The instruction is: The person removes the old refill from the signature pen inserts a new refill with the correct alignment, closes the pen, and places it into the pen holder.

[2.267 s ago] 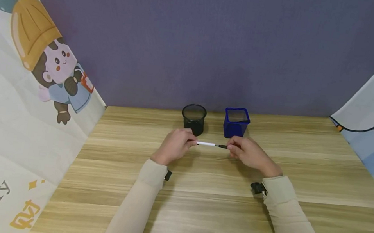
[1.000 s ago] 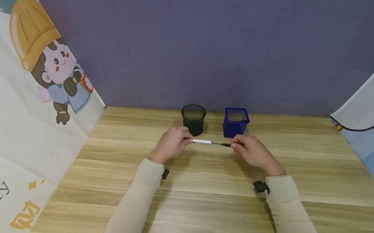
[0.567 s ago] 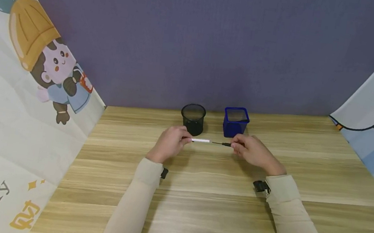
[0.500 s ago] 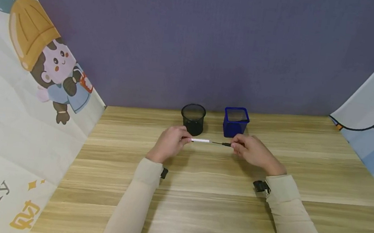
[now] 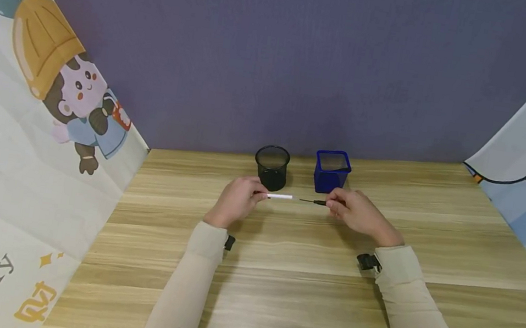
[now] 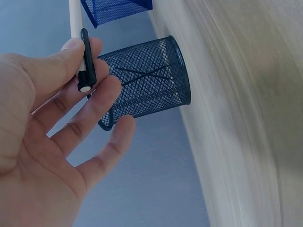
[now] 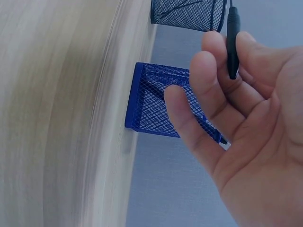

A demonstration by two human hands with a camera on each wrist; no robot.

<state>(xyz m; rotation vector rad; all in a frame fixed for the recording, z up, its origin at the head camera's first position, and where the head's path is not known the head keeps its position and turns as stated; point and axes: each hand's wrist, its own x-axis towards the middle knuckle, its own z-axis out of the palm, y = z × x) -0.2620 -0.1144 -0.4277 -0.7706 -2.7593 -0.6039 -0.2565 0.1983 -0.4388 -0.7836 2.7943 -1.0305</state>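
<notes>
Between thumb and fingertips, my left hand [image 5: 238, 199] pinches a white pen barrel [image 5: 280, 196] with a black clip [image 6: 86, 56]. Facing it, my right hand [image 5: 358, 215] pinches the black tip section [image 7: 232, 42] of a pen, from which a thin refill [image 5: 307, 201] points left towards the barrel. A small gap separates the refill's end from the barrel's open end. Both parts are level, above the table in front of two mesh pen holders. Each hand's other fingers are spread loosely in the wrist views.
A round black mesh holder [image 5: 271, 177] stands behind the left hand, with thin dark sticks visible through its mesh. The square blue mesh holder [image 5: 328, 182] beside it holds a dark pen-like stick [image 7: 224, 143]. Behind both rises a grey-purple panel [image 5: 276, 66]; the table [image 5: 283, 311] is wood-patterned.
My hands have drawn apart, the left going left and the right slightly right. The refill has slid out of the white barrel and now stands clear of it. Both holders stay put.
</notes>
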